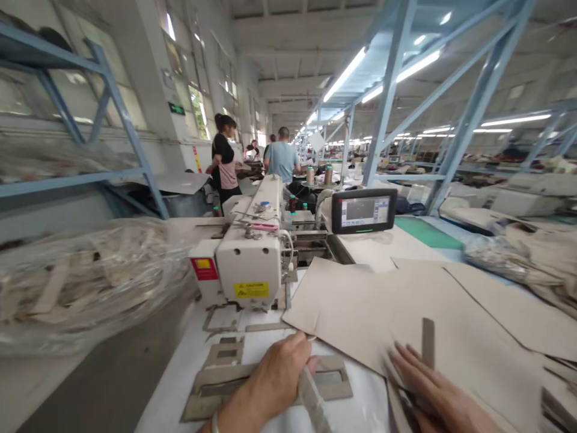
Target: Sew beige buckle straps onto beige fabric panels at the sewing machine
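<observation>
My left hand [286, 367] is closed around a narrow grey-beige strip [313, 400], which hangs down from the fingers towards me. Under that hand, on the white work surface, lies a flat beige frame-shaped template [340, 385] with a long cut-out. A smaller frame piece [225, 353] lies just behind it. My right hand [426, 382], somewhat blurred, has its fingers stretched out over the near edge of a large beige sheet [360, 307]. Beside its fingertips a short grey-brown strip [428, 343] lies on the sheet. What is under the right palm is hidden.
A white sewing machine [247, 264] stands straight ahead, with a control screen [364, 210] behind it to the right. Clear plastic bags of beige pieces [90, 276] lie at left. Blue metal racks [392, 90] rise on both sides. Other people [282, 156] stand farther back.
</observation>
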`<state>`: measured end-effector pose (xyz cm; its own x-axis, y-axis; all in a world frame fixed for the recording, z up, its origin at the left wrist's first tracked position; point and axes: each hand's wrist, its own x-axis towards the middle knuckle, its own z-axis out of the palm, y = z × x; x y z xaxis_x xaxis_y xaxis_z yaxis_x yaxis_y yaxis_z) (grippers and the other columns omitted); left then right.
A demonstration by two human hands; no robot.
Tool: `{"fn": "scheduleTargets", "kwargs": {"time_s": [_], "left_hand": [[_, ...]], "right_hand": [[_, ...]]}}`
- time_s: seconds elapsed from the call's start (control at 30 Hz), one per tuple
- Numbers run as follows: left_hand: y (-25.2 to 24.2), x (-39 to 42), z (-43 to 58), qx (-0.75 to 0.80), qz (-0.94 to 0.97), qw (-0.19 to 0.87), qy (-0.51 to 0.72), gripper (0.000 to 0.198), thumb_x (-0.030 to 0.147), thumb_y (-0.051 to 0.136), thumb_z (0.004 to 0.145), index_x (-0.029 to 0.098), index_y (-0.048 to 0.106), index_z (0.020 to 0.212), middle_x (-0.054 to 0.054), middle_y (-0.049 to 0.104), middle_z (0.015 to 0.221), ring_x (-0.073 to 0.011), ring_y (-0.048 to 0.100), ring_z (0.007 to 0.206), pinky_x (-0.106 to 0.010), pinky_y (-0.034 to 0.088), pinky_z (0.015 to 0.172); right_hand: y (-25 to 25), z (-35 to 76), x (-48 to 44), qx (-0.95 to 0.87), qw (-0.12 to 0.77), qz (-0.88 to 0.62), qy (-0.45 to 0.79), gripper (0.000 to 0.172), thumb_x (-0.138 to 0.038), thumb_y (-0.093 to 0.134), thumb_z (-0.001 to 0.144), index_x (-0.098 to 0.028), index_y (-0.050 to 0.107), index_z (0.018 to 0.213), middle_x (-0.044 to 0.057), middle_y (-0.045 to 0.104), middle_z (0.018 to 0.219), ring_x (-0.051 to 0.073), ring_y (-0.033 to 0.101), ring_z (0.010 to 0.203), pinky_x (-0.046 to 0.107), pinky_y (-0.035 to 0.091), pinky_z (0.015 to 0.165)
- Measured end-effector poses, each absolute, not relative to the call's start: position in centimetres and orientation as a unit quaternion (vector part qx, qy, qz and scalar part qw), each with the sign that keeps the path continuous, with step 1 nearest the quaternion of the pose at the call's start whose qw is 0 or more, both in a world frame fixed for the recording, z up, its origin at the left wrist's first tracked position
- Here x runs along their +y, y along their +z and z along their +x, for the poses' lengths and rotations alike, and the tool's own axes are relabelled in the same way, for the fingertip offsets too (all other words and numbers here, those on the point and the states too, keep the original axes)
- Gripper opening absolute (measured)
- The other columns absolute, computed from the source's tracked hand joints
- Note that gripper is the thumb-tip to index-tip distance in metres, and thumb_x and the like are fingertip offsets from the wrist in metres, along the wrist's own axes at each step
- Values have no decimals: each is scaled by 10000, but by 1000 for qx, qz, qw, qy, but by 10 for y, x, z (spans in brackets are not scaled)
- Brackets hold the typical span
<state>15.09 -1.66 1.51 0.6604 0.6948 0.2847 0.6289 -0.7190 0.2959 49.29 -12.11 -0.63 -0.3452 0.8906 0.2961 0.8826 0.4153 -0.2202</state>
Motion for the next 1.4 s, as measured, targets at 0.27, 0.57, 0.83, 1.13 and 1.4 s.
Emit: {"fn": "scheduleTargets", "kwargs": {"time_s": [0.27,0.57,0.83,1.13,1.4], "left_hand": [[12,-56,44,482,849,-67,207,273,128,397,995,221,556,793,-25,620,814,-188,654,714,-293,490,627],[4,-53,44,447,861,-91,225,319,211,361,1043,231,541,780,-21,609,792,-195,657,667,-316,481,587],[7,-24,50,430,867,-125,219,343,158,347,1013,221,529,729,-35,593,751,-214,640,663,-324,479,584],[-2,-15,44,429,872,-96,216,274,97,401,963,207,558,767,-54,612,814,-243,647,728,-362,510,631],[-9,-17,25,420,869,-52,255,275,167,400,1011,228,568,802,-28,604,808,-210,639,723,-342,506,634]], "right_hand": [[34,415,-49,-867,119,-464,139,646,-282,760,777,-195,613,1399,157,413,1542,387,327,1437,549,348,1151],[93,447,-46,-788,230,-515,246,474,-525,628,931,-351,627,1372,53,507,1512,316,498,1360,454,473,1076],[51,400,-29,-850,131,-491,136,469,-331,409,1021,-139,589,1410,141,496,1498,283,483,1378,442,434,1141],[20,368,-5,-852,61,-511,98,609,-451,342,1051,-50,454,1495,197,397,1544,333,421,1418,559,321,1198],[14,358,-5,-832,140,-535,54,421,-291,367,1027,-138,633,1314,169,639,1329,282,629,1189,521,498,1078]]}}
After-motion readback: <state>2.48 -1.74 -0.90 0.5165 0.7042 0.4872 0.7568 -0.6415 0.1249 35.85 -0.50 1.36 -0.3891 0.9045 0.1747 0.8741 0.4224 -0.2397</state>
